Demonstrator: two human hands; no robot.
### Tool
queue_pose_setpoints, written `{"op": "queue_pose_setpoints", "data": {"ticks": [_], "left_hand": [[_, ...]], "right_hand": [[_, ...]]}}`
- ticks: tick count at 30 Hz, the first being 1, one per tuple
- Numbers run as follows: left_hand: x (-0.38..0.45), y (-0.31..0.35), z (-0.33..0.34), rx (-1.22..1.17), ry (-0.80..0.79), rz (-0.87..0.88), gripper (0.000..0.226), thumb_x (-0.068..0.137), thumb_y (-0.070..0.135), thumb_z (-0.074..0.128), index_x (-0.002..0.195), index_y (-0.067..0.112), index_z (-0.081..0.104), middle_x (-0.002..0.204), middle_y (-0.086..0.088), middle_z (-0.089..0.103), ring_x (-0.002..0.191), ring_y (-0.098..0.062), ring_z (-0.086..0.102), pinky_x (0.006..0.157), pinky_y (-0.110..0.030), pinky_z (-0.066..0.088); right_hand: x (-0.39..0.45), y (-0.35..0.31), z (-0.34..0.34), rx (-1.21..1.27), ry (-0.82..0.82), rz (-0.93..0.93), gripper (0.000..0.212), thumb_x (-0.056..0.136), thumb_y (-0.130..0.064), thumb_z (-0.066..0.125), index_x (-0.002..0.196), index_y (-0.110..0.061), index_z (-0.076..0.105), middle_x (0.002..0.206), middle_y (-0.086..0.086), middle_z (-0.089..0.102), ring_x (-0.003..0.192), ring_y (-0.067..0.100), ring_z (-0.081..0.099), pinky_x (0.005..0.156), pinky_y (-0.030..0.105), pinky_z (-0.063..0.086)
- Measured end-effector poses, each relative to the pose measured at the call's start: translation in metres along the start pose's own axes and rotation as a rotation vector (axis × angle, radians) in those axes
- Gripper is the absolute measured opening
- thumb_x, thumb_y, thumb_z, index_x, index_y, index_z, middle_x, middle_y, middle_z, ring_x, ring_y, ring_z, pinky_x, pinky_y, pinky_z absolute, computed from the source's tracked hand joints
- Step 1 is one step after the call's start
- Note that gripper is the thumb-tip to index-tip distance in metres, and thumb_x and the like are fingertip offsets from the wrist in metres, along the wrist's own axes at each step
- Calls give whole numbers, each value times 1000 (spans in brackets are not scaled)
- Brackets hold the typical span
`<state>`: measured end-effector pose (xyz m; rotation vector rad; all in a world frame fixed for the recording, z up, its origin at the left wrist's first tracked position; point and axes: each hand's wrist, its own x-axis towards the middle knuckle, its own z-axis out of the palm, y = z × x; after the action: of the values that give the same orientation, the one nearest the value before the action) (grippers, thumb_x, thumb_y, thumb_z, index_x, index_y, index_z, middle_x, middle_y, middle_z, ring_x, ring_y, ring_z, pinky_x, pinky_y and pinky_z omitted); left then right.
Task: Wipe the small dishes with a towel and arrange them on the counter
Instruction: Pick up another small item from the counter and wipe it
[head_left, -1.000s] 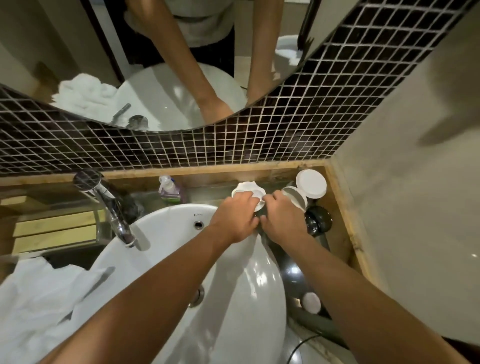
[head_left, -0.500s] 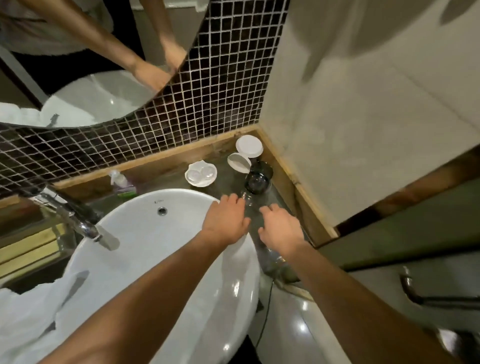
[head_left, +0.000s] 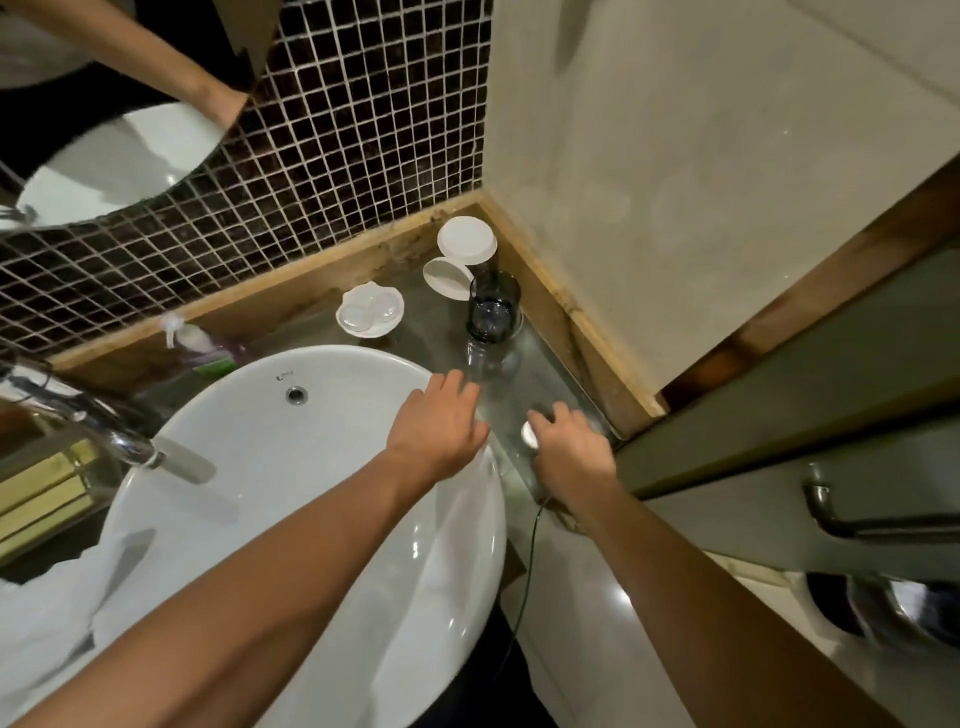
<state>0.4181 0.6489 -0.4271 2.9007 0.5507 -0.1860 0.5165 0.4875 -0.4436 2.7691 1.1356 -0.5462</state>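
Your right hand (head_left: 571, 452) is at the near right end of the bench (head_left: 441, 332), fingers curled down around a small white round dish (head_left: 530, 434) that lies on the bench surface; only its left edge shows past your thumb, so grip is partial at best. Your left hand (head_left: 441, 421) hovers over the right rim of the sink (head_left: 249, 426), fingers loosely spread, palm down, holding nothing. Farther back on the bench: a white scalloped dish (head_left: 370, 310) with two shallow wells, flat, just behind the sink rim. In the far corner, a white round lid (head_left: 466, 240) sits atop something dark, with a white oval dish (head_left: 447, 278) tilted against it. Dark glass tumbler (head_left: 493, 306) is upright just in front of those, and a clear glass (head_left: 485, 358) stands just nearer to you. White towel (head_left: 47, 623) is bunched at the sink's near left, well apart from both hands. Small bottle (head_left: 195, 340) lies behind the sink by the tiled wall.
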Motion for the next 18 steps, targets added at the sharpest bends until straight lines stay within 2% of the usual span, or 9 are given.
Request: {"op": "queue_pose_setpoints", "data": {"ticks": [3, 6, 9, 13, 18], "left_hand": [[3, -2, 0, 9, 2, -13, 42, 91, 44, 42, 122, 16, 50, 124, -8, 48, 108, -27, 46, 82, -41, 47], [5, -2, -1, 10, 12, -20, 43, 92, 44, 42, 123, 16, 51, 124, -7, 49, 107, -26, 47, 82, -41, 48], [5, -1, 0, 5, 18, -23, 42, 92, 45, 42, 121, 17, 51, 122, -7, 49, 106, -26, 46, 82, -41, 48], [2, -3, 1, 9, 12, -29, 43, 92, 45, 42, 124, 16, 51, 125, -6, 49, 109, -26, 46, 84, -42, 47], [1, -12, -7, 22, 44, -35, 44, 92, 45, 40, 122, 16, 52, 125, -7, 50, 108, -27, 47, 87, -43, 44]], "right_hand": [[4, 0, 4, 3, 36, -40, 56, 89, -13, 67, 142, -22, 50, 131, 8, 50, 117, 27, 51, 81, 36, 51], [8, -1, 4, -5, 50, -66, 47, 88, -11, 65, 133, -20, 56, 124, 8, 52, 111, 26, 54, 77, 33, 50], [10, -1, 3, -21, 53, -95, 38, 88, -9, 66, 124, -18, 59, 118, 8, 54, 104, 26, 57, 77, 34, 52], [11, -4, -1, -82, 70, -132, 35, 88, -8, 65, 122, -16, 58, 117, 9, 54, 103, 27, 57, 78, 35, 53], [16, -17, -24, -168, 104, -209, 37, 86, -8, 64, 121, -16, 56, 119, 10, 52, 103, 30, 53, 68, 36, 47]]}}
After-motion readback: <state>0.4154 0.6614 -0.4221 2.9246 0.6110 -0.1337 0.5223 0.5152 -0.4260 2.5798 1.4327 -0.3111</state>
